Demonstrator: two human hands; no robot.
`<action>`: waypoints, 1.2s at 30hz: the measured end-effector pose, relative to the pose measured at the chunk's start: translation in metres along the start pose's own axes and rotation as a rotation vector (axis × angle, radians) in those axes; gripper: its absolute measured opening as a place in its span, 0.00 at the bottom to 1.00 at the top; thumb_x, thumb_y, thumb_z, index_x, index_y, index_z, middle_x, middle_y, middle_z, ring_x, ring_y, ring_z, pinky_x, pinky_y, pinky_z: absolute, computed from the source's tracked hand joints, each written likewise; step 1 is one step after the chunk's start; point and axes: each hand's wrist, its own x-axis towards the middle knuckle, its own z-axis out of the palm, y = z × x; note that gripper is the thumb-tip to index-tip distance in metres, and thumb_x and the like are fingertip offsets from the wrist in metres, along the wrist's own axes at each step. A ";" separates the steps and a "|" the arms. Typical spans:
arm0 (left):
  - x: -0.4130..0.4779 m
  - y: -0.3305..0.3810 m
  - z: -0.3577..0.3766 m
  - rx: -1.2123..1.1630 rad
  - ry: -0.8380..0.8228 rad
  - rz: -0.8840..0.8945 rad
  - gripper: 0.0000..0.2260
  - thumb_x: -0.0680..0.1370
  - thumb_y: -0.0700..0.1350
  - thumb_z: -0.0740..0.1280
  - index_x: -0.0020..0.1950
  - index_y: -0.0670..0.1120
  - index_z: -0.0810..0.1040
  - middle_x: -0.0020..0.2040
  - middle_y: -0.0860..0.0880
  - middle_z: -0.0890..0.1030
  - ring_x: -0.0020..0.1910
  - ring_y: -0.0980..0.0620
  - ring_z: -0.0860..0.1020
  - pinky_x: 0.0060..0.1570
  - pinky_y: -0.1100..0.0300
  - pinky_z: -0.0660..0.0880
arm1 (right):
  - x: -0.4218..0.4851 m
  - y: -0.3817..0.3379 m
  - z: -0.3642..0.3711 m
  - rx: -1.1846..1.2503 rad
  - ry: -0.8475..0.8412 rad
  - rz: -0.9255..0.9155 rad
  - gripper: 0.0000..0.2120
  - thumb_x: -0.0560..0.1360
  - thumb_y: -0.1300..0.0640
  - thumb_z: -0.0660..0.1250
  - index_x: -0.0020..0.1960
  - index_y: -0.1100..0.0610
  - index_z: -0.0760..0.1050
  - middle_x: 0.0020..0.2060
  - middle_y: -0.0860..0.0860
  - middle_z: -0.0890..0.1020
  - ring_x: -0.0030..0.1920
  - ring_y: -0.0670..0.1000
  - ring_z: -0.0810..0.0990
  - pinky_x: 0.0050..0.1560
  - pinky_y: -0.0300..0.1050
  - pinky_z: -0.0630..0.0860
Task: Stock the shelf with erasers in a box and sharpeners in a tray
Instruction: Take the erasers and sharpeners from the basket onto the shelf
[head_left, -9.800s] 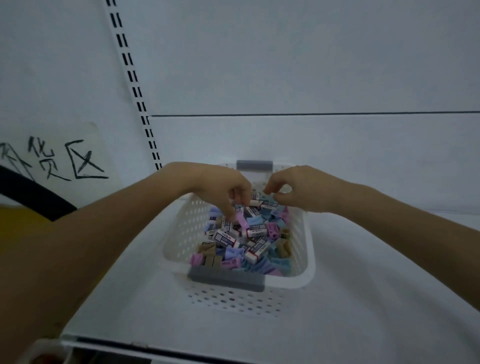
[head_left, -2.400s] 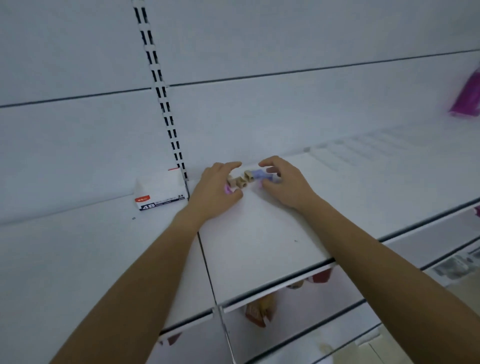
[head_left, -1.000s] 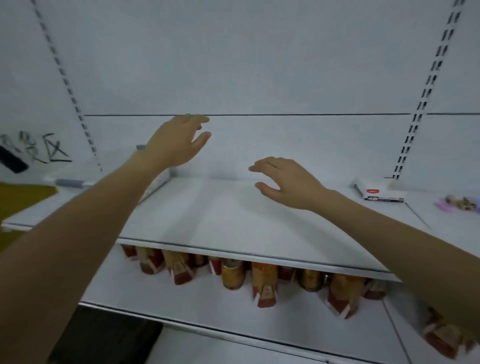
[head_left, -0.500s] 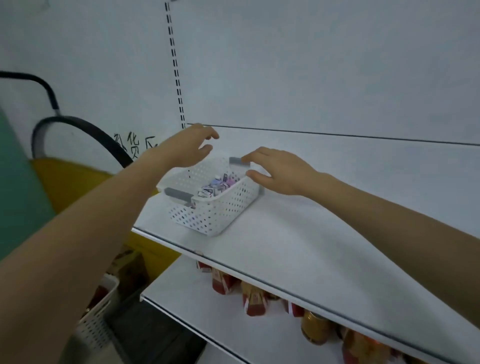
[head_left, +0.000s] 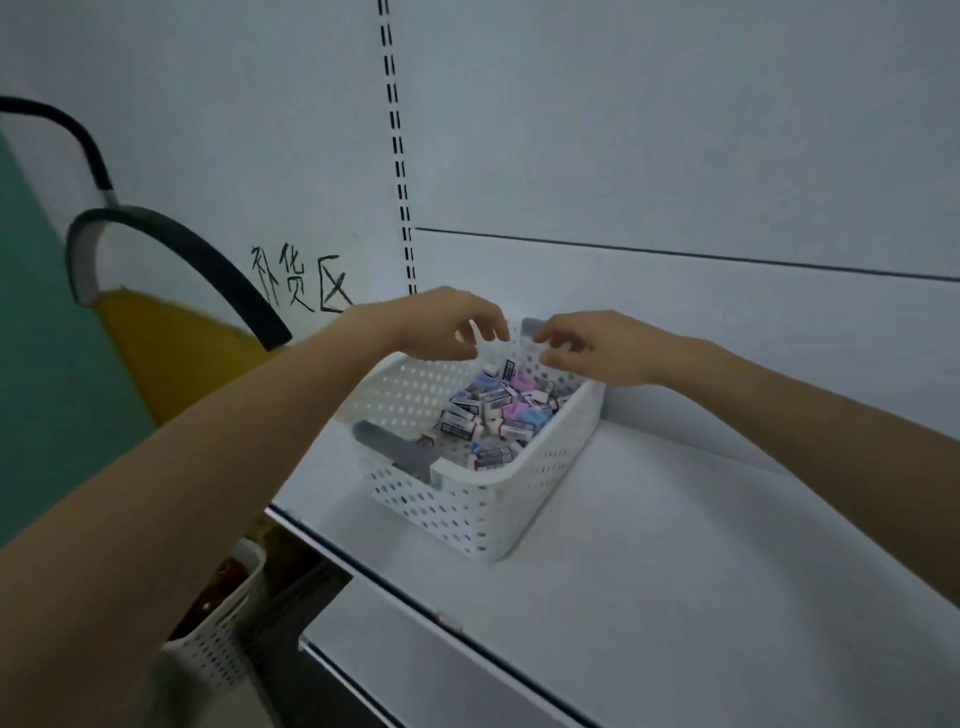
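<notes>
**Reaching over the supply basket: stocking largely left to do**

Obs.: the white perforated basket (head_left: 467, 514) sits mid-frame on the shelf (head_left: 675, 545), close to the back panel. It holds a mixed heap of sleeved erasers (head_left: 457, 426) and small coloured pieces that I take for sharpeners (head_left: 519, 382). They are unsorted.

Hands: the left hand (head_left: 431, 322) and right hand (head_left: 597, 348) both hover over the far end of the basket, just above the heap. Fingers are loosely curled, thumb apart from fingertips on each. Nothing is visibly pinched in either.

Surroundings: handwritten sign (head_left: 301, 283) left of centre; second basket (head_left: 218, 644) at lower left, below shelf level.

Progress (judgement): neither a box nor a tray appears in this view, so placed stock cannot be confirmed. The heap looks plentiful. Most picking, sorting and placing appears to be outstanding, and the step in hand is likely another pick.
</notes>
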 end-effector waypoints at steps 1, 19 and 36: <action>0.009 -0.004 0.003 0.020 -0.039 0.023 0.15 0.76 0.37 0.64 0.62 0.48 0.73 0.59 0.50 0.77 0.53 0.54 0.77 0.50 0.64 0.68 | 0.004 0.002 0.000 0.009 -0.012 0.019 0.18 0.78 0.49 0.59 0.66 0.54 0.68 0.60 0.53 0.76 0.52 0.49 0.73 0.54 0.41 0.68; 0.092 -0.035 0.026 0.343 -0.425 0.454 0.20 0.72 0.47 0.72 0.62 0.49 0.74 0.50 0.53 0.73 0.48 0.54 0.71 0.41 0.65 0.66 | 0.012 -0.015 0.002 0.002 -0.038 0.335 0.12 0.75 0.58 0.66 0.58 0.53 0.75 0.52 0.48 0.80 0.48 0.43 0.74 0.50 0.34 0.67; 0.086 0.006 0.047 0.378 -0.382 0.859 0.30 0.72 0.42 0.69 0.71 0.51 0.64 0.66 0.46 0.69 0.63 0.45 0.69 0.62 0.49 0.68 | -0.001 -0.026 0.002 -0.087 0.069 0.487 0.11 0.75 0.60 0.63 0.56 0.53 0.77 0.53 0.49 0.80 0.49 0.44 0.73 0.52 0.40 0.71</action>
